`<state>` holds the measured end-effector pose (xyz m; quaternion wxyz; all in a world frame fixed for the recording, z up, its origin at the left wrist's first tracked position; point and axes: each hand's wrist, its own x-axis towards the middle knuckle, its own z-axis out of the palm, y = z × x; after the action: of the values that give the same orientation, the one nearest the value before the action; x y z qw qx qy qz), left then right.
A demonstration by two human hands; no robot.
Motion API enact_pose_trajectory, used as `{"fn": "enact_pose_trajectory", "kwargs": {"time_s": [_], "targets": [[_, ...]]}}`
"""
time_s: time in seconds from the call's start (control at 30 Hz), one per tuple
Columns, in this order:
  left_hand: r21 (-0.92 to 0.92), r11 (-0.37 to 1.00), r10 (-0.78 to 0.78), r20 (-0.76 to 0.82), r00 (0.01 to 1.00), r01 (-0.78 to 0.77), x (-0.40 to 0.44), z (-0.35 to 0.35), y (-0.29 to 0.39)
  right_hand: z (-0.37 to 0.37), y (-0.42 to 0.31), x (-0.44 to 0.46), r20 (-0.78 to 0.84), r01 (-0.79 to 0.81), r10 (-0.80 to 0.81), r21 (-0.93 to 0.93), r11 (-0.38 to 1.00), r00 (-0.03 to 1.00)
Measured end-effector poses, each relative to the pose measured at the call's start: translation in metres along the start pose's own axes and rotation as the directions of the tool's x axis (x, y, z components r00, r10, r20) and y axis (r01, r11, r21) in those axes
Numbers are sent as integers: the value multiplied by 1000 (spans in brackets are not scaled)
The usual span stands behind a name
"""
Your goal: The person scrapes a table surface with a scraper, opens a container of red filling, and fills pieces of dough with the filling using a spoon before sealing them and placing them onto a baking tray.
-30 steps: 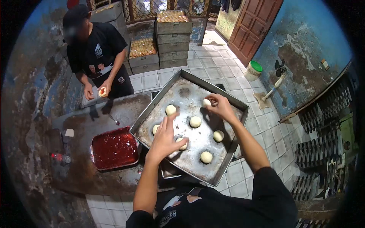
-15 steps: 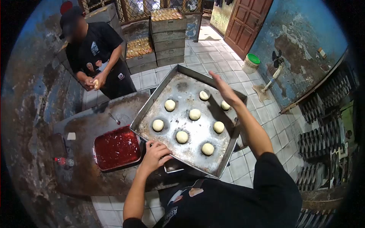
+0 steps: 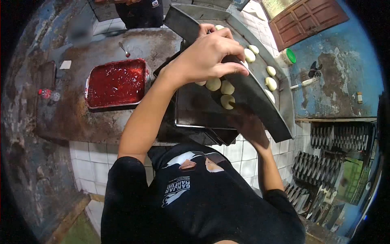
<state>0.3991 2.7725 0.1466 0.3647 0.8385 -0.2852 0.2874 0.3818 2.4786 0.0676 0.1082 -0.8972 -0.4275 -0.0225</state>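
A large metal tray (image 3: 286, 101) is raised and tilted, with several pale dough balls (image 3: 249, 55) on it. My left hand (image 3: 213, 53) is closed over its near rim, thumb and fingers on either side. Below the tray's near side, my right hand (image 3: 250, 128) lies in shadow, its fingers hidden. Under the raised tray stands a second, dark tray (image 3: 195, 110) with several dough balls (image 3: 227, 87) close together. A rectangular pan of red filling (image 3: 118, 83) sits to the left of both trays.
On the worktable (image 3: 81, 126) lie a spoon (image 3: 124, 49), a white block (image 3: 65, 64) and a bottle (image 3: 49, 95). Another person (image 3: 140, 14) stands beyond it. A green-lidded bucket (image 3: 289, 56) and a fan (image 3: 306, 81) are at the right, above metal racks (image 3: 304, 166).
The large tray has been lifted and tilted, uncovering the dark tray beneath. My left hand has taken its rim, and my right hand has moved down below it. The view has shifted.
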Motion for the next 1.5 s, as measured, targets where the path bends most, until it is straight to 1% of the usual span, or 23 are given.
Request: {"fn": "enact_pose_trajectory", "kwargs": {"time_s": [0.1, 0.2, 0.23, 0.27, 0.3, 0.4, 0.47, 0.53, 0.6, 0.67, 0.73, 0.77, 0.8, 0.87, 0.93, 0.97, 1.03, 1.13, 1.2, 1.27, 1.33, 1.4, 1.5], "targets": [[1, 1000, -27, -1, 1000, 27, -5, 2, -1, 35, 21, 21, -87, 19, -13, 67, 998, 996], [36, 998, -52, 22, 998, 51, -10, 3, 2, 81, 50, 27, -177, 72, -87, -88, 994, 980], [28, 998, -49, 32, 998, 48, -12, 2, 1, 90, 58, 28, -156, 13, 30, 266, 964, 987], [28, 998, -51, 39, 998, 50, -14, 2, 2, 99, 64, 25, -95, -53, 133, 585, 809, 987], [17, 997, -77, 69, 995, 76, -20, 1, 2, 100, 56, 23, -96, -57, 140, 591, 805, 986], [29, 995, -98, 100, 990, 95, -40, 6, -3, 78, 8, 26, 368, -353, 16, 877, 325, 930], [34, 994, -108, 125, 986, 105, -63, 13, -13, 60, -34, 26, 564, -581, -210, 814, -23, 799], [22, 992, -123, 204, 971, 122, -89, 19, -23, 55, -100, 18, 520, -563, -320, 825, -55, 792], [-5, 989, -145, 251, 957, 151, -118, 28, -37, 43, -153, 25, 508, -621, -373, 719, -313, 776], [-9, 991, -124, 244, 962, 131, -131, 19, -40, 37, -168, 39, 521, -553, -194, 744, -374, 832], [-423, 823, -318, 210, 925, 379, -134, 2, -46, 16, -172, 63, 461, -442, 90, 880, -174, 883], [-613, 637, -441, 207, 874, 467, -139, -14, -45, 8, -176, 76, 348, -332, 212, 937, -105, 913], [-854, 275, -581, 218, 784, 441, -140, -33, -36, 0, -180, 88, 223, -228, 320, 973, -23, 921], [-811, 184, -742, 256, 619, 556, -147, -62, -11, 7, -196, 119, -39, -91, 510, 969, 228, 859], [-749, 440, -731, 22, 682, 495, -156, -75, -6, 25, -226, 145, -166, -33, 519, 935, 353, 839], [-760, 465, -779, -107, 618, 454, -159, -81, -9, 32, -240, 155, -276, -10, 451, 845, 535, 849], [-741, 570, -780, -349, 519, 357, -164, -101, -12, 40, -266, 172, -172, 77, 363, 962, 262, 916], [-683, 647, -746, -479, 462, 339, -178, -127, -13, 40, -302, 192, -162, 208, 310, 970, -122, 937], [-593, 716, -676, -457, 579, 368, -201, -138, -17, 53, -327, 207, -177, 94, 503, 978, 186, 846], [-778, 559, -777, -372, 508, 285, -206, -152, -12, 60, -339, 227, -310, 233, 523, 950, 209, 794], [-992, 99, -768, -126, 627, -78, -217, -169, -19, 60, -341, 237, -218, 217, 504, 974, 61, 836], [-969, 227, -794, -130, 594, 92, -219, -187, -9, 56, -340, 241, -170, 202, 437, 979, -27, 883], [-930, 334, -838, -217, 501, 156, -243, -185, -25, 52, -350, 251, -66, 49, 439, 998, 51, 896]]}}
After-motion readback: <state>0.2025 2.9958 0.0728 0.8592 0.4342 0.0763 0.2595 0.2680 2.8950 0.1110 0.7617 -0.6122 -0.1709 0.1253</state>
